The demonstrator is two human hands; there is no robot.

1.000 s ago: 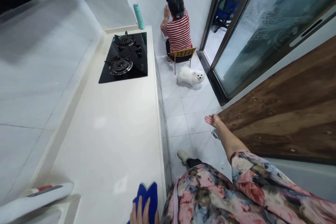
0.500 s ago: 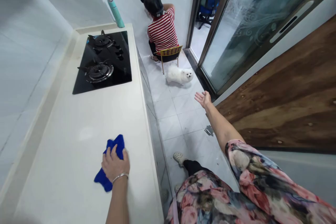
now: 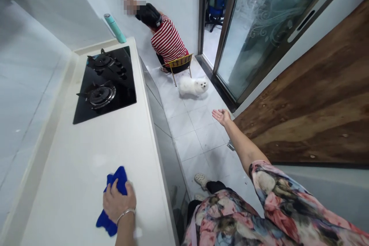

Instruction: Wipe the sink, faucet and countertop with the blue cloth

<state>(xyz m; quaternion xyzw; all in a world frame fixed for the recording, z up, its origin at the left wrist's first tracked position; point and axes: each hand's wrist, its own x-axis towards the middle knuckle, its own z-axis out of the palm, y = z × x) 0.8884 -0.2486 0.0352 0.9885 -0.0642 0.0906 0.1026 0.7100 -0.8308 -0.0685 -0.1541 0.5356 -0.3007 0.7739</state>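
On the white countertop (image 3: 138,153), my left hand (image 3: 118,201) grips a dark blue cloth (image 3: 119,178), its fingers bent over the crumpled fabric. Cloth edges stick out beyond the fingertips and below the palm, while the part under the hand is hidden. A bracelet circles that wrist. My right hand (image 3: 221,117) is stretched out over the floor, palm turned up and fingers extended, with nothing in it. Nearest to it is a small white dog (image 3: 191,86) standing on the tiles, apart from the hand.
A black two-burner gas hob (image 3: 106,84) is set in the counter, with a teal bottle (image 3: 115,29) behind it. A person in a striped shirt (image 3: 170,40) sits on a low chair (image 3: 180,61). A glass sliding door (image 3: 259,27) and wooden panel (image 3: 311,92) stand right.
The view has shifted, so the counter and cloth appear lower and further left. The seated person's head has turned left. My left hand still holds the cloth; my right hand stays outstretched.
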